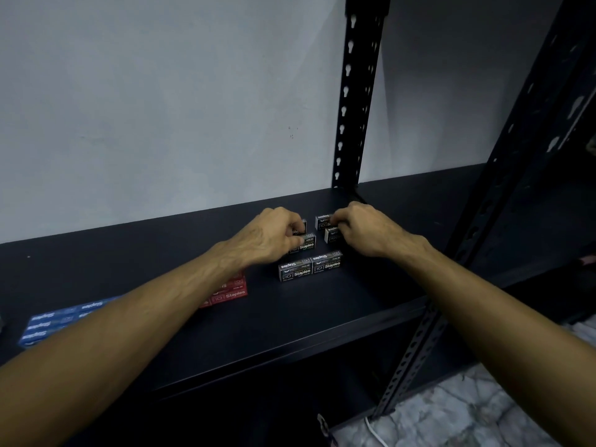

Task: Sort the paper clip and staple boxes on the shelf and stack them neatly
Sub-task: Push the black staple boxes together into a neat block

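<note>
On the shelf (pixel 322 311), each hand seemingly pinches a black staple box: left hand (pixel 274 235), right hand (pixel 361 227).

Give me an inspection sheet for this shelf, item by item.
Surface: black shelf, boxes lying on it.
Job's things: black staple boxes mid-shelf, two side by side in front; red boxes and blue boxes grouped to the left.
Clutter: nothing seen.
Hands: left hand grips black boxes; right hand grips black boxes further back.
Cables: white cable on the floor below.
Surroundings: pale wall, perforated posts, marbled floor.
</note>
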`<state>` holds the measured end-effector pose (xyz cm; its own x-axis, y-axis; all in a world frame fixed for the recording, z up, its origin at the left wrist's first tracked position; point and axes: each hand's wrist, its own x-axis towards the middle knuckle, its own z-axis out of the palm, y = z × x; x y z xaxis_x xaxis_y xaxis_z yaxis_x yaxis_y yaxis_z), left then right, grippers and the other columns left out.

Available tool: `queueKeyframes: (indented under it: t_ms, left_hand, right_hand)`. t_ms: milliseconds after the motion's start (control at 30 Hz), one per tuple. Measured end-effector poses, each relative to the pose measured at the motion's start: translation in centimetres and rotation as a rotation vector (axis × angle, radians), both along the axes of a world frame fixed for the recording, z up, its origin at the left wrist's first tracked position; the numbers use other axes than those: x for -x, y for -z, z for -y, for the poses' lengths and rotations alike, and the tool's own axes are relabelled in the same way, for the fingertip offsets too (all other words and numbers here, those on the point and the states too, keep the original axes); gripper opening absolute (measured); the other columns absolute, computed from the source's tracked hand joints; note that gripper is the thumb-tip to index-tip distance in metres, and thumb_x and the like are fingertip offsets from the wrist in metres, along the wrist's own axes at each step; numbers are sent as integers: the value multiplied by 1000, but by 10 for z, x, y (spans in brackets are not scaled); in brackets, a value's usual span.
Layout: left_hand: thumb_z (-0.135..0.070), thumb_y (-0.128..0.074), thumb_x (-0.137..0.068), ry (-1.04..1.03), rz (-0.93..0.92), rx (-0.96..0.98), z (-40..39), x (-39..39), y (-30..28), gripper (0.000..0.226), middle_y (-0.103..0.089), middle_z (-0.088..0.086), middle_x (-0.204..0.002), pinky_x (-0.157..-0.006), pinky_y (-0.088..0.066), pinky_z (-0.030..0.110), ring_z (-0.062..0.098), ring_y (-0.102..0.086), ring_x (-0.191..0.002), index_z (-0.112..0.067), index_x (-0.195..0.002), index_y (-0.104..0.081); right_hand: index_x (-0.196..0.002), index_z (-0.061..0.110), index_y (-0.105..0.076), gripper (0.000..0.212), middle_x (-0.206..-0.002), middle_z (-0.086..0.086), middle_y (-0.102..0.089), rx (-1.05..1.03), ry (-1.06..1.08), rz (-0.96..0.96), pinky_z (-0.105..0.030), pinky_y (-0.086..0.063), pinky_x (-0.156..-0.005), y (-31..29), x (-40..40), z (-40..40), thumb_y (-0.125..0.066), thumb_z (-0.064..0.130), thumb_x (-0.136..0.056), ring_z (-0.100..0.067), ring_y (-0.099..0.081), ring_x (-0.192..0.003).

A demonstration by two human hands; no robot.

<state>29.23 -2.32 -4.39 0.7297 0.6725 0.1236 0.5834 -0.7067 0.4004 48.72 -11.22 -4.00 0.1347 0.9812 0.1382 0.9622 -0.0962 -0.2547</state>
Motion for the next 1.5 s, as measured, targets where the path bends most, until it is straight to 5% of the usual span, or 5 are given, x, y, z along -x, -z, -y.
queueKeyframes:
  t_ms: [667,900,1167,1300,1500]
  left_hand:
    - [-22,-72,-85,27,49,23,-8,-6,10,4,-68,-11,-74,-66,-50,20,1,-63,-70,-26,-87,-72]
    - [-22,-70,-87,45,60,27,-8,-3,13,4,-71,-6,-74,-61,-36,6,-25,-53,-67,-21,-88,-74]
    - [-20,-62,-93,64,95,134,-4,9,7,12,-65,-20,-62,-48,-40,3,-13,-61,-56,-22,-91,-74]
    - [-23,-63,-93,56,92,220,-3,16,6,11,-72,-10,-72,-52,-52,17,8,-70,-61,-24,-94,-74]
    - [-28,-64,-94,85,70,278,0,24,4,9,-70,-10,-70,-58,-59,27,15,-70,-66,-29,-95,-73]
  right_hand:
    - [-112,24,-71,31,-100,12,-64,71,-114,-126,-29,-46,-77,1,10,-7,-43,17,-102,-10,-61,-90]
    - [-108,25,-71,30,-98,14,-62,75,-135,-134,-27,-42,-74,3,11,-8,-43,17,-102,-11,-61,-89]
    - [-116,24,-70,30,-112,11,-62,134,-172,-158,-24,-42,-83,-2,16,-6,-44,17,-102,-7,-58,-102]
    - [-110,26,-72,31,-107,7,-68,137,-182,-152,-30,-51,-84,-4,20,-4,-44,16,-101,-11,-63,-96]
    - [-103,27,-73,32,-95,12,-67,132,-202,-184,-23,-48,-74,-5,23,1,-45,12,-100,-5,-63,-88]
